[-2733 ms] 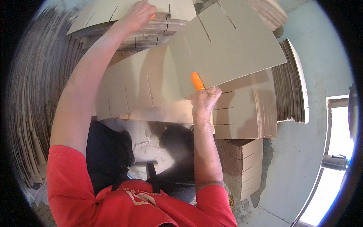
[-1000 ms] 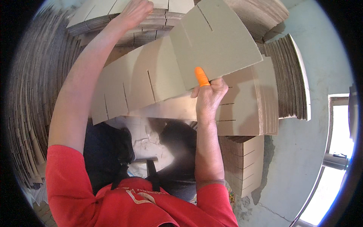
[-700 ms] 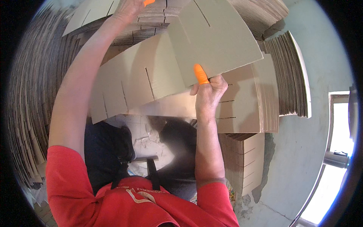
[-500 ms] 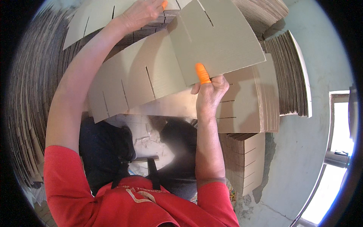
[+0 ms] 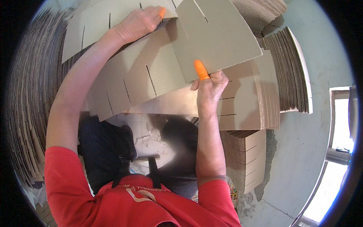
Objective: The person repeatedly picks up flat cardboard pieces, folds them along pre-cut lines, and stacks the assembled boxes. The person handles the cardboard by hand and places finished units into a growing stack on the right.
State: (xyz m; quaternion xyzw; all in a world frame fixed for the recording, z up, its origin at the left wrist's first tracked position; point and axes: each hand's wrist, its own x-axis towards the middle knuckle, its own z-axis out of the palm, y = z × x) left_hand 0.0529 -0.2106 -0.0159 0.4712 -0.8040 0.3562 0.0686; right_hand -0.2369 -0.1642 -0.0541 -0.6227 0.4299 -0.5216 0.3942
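Note:
A grey-beige slotted cardboard sheet point(image 5: 151, 64), bent along a crease, stands in front of me with its right panel raised. My right hand point(image 5: 211, 90) grips this sheet at its lower edge near the crease. An orange rubber cot covers the thumb or finger lying against the panel. Beyond it lies another slotted cardboard sheet point(image 5: 96, 28). My left hand point(image 5: 140, 24) reaches over to that far sheet, fingers curled at its near edge. It wears an orange cot too, and its fingertips are partly hidden.
Cardboard stacks point(image 5: 28, 94) rise tall along the left. On the right are a slotted sheet pile point(image 5: 245, 102), an upright stack point(image 5: 287, 72) beside the wall point(image 5: 314, 68), and a lower slotted stack point(image 5: 253, 162). My legs are below, near a pale floor point(image 5: 147, 140).
My left hand has come nearer to me, and the far slotted sheet has shifted nearer with it. My right hand keeps its grip on the bent sheet, almost still.

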